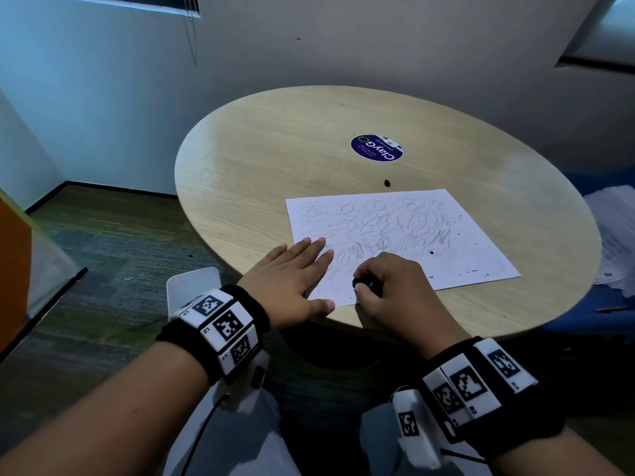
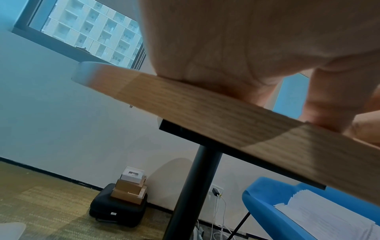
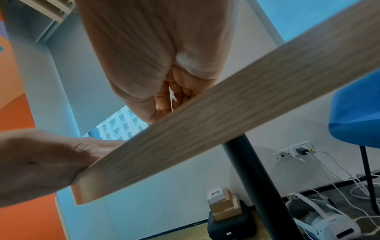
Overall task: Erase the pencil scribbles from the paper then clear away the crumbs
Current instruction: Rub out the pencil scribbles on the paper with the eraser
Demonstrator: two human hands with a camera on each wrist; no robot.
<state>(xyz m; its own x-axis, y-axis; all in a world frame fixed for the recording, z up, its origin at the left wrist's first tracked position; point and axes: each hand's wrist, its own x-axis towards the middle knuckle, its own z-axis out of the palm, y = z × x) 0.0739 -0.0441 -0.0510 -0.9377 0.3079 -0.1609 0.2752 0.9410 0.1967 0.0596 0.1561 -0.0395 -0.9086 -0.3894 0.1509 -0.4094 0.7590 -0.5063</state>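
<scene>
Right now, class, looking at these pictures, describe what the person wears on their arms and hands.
Both hands are bare, without gloves or sleeves. The left wrist and right wrist each carry a black fabric band set with white square blocks printed with black-and-white coded markers. A thin black cable hangs below the left band.

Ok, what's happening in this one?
A person sits at a round wooden table erasing pencil scribbles from a white sheet of paper. The left hand lies flat on the sheet's near left corner, holding it down. The right hand pinches a small dark eraser against the near edge. Most scribbles remain, and dark crumbs dot the right side.
</scene>
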